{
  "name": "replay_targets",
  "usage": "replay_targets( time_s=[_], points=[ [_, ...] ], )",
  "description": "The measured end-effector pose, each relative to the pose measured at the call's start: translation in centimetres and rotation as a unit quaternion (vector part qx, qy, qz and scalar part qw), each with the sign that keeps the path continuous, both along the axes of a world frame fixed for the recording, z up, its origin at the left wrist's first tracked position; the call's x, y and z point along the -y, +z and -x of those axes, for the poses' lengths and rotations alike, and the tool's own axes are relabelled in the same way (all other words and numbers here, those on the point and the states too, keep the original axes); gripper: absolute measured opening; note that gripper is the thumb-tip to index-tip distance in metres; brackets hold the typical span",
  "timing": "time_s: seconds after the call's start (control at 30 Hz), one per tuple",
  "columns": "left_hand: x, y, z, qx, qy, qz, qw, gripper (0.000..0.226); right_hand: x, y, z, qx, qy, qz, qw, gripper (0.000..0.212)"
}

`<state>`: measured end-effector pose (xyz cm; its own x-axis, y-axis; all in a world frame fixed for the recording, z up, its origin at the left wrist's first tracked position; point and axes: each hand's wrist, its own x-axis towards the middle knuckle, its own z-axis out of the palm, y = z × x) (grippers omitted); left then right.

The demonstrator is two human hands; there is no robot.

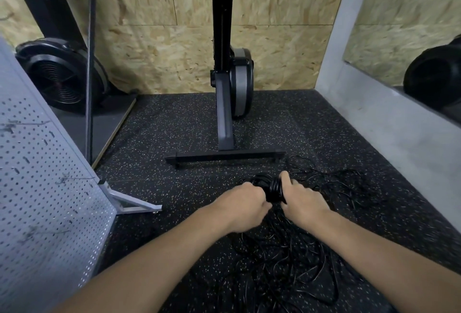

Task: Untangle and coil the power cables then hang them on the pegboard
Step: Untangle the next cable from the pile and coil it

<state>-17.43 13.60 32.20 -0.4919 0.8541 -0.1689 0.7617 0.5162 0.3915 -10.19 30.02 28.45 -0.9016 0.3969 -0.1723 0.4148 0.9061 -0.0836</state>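
both hands are closed on one tight bundle of black cable, held just above the floor: the left hand is curled in a fist at the bundle's left side, and the right hand wraps its right side with the thumb laid over the top of the loops. the two hands sit close together with the bundle between them, its wound strands showing as parallel rings in the gap

below and around the hands the rest of the power cables lie as a loose tangled heap on the floor, strands crossing every way, reaching toward the viewer between the forearms and trailing off to the right and back behind the right hand

the floor is dark rubber matting with pale speckles. just past the tangle stands the base bar of a black exercise machine, its upright column rising against a wall of chipboard panels

at the left edge a grey pegboard leans at a slant on a grey metal foot, well apart from the cables; a few small hooks show on its face. behind it a black fan-like wheel sits in the corner. on the right runs a pale concrete wall
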Motion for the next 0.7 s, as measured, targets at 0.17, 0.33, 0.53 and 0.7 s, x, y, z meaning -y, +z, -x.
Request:
replay_targets(
  time_s=[0.17,0.33,0.53,0.7],
  points=[
    [2.1,1.0,1.8,0.006,-0.023,-0.064,0.998,0.023,0.1,1.4,0.1,0.034,0.031,0.005,0.999,0.055],
    [3.2,2.4,3.6,0.025,-0.032,-0.196,0.98,0.013,-0.3,2.6,-0.3,0.04,0.115,0.088,0.989,0.05],
    [3.4,2.7,4.7,0.123,-0.003,-0.245,0.962,0.025,0.1,4.2,-1.2,0.0,0.242,0.103,0.965,0.031],
    [3.0,1.8,5.2,0.175,-0.001,-0.241,0.955,0.025,0.6,4.4,-1.6,-0.043,0.279,0.15,0.948,0.028]
  ],
)
